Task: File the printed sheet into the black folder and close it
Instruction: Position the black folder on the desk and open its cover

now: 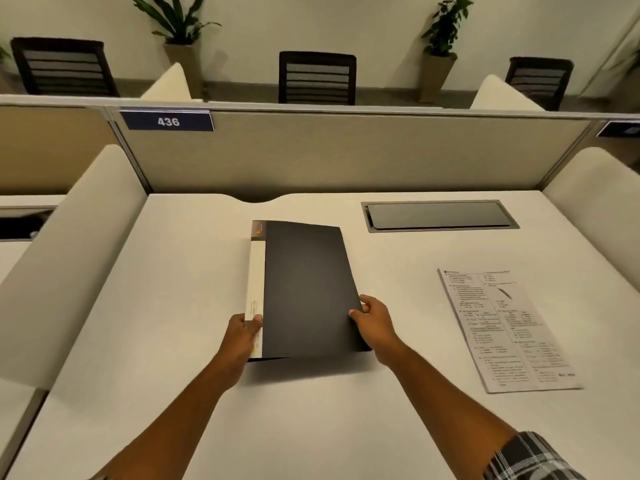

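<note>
The black folder lies closed in the middle of the white desk, its white label spine on the left. My left hand grips the spine at the near left corner, thumb on top. My right hand holds the folder's right edge near the front, thumb pressed on the cover. The near edge of the cover looks slightly lifted off the desk. The printed sheet lies flat on the desk to the right of the folder, apart from both hands.
A grey cable hatch is set into the desk at the back right. A beige partition with a "436" plate closes the far side. Padded dividers flank the desk left and right.
</note>
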The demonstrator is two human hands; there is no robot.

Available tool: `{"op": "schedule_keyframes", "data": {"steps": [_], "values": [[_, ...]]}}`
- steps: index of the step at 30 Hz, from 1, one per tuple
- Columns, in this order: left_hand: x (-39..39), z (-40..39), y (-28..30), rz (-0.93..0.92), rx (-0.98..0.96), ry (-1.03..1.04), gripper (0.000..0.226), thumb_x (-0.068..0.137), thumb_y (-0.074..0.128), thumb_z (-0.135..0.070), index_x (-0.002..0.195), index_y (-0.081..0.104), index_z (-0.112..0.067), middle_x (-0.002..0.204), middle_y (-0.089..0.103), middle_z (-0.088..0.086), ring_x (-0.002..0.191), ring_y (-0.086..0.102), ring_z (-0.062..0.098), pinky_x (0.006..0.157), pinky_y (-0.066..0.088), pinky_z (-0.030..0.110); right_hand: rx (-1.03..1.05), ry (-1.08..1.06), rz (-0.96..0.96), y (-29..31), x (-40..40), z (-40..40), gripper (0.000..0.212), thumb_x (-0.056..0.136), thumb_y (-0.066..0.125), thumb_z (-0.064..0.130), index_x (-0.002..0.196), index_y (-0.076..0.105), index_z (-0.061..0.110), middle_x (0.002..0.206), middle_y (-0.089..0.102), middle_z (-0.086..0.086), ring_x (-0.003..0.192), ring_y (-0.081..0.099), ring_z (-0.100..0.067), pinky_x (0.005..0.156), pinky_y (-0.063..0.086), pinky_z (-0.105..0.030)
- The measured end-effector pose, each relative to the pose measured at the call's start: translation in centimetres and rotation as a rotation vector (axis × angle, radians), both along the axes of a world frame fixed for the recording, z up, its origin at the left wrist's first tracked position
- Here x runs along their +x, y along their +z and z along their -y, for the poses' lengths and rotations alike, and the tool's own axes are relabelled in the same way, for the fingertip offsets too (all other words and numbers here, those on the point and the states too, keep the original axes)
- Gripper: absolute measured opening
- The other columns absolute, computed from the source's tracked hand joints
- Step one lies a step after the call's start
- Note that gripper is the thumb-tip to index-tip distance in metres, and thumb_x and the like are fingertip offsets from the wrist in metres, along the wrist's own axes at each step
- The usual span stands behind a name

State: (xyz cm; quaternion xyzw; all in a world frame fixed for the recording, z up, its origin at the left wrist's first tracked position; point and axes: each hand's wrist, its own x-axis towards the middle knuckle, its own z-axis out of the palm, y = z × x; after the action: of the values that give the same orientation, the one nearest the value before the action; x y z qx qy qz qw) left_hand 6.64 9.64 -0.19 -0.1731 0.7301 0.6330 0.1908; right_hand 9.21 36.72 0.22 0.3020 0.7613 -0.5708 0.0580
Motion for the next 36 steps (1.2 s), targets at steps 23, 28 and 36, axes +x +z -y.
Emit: {"op": "schedule_keyframes", "data": {"steps": [23,28,36], "values": [[13.0,-17.4,-3.0,-0.399,-0.649,-0.155,0.048,0.096,0.057,-0.035,0.138,0.047,-0.014,0.105,0.045,-0.001,0.092,0.05,0.015,0.083,0.048,0.027,0.626,0.132,-0.016,-3.2,12.2,-15.0,0.061,0.094,0.065,0.04,0.145,0.046,0.013,0.135,0.053,-0.009,0.125,0.054,-0.027,0.105,0.047,-0.036],[13.6,-18.6,-2.5,-0.348,-0.804,-0.11,0.053,0.098,0.052,-0.033,0.144,0.041,-0.01,0.126,0.053,0.012,0.109,0.054,0.026,0.09,0.051,0.036,0.694,0.235,-0.022,-3.4,12.4,-16.5,0.057,0.094,0.063,0.047,0.142,0.051,0.02,0.134,0.051,-0.006,0.121,0.054,-0.023,0.101,0.05,-0.033],[16.3,-21.4,-1.9,-0.376,-0.934,-0.175,0.085,0.093,0.05,-0.054,0.154,0.016,-0.005,0.159,0.021,0.017,0.144,0.028,0.033,0.115,0.035,0.042,0.599,0.318,-0.108,-4.4,13.4,-18.0,0.06,0.091,0.069,0.038,0.144,0.051,0.016,0.13,0.05,-0.005,0.117,0.056,-0.022,0.101,0.05,-0.032]]}}
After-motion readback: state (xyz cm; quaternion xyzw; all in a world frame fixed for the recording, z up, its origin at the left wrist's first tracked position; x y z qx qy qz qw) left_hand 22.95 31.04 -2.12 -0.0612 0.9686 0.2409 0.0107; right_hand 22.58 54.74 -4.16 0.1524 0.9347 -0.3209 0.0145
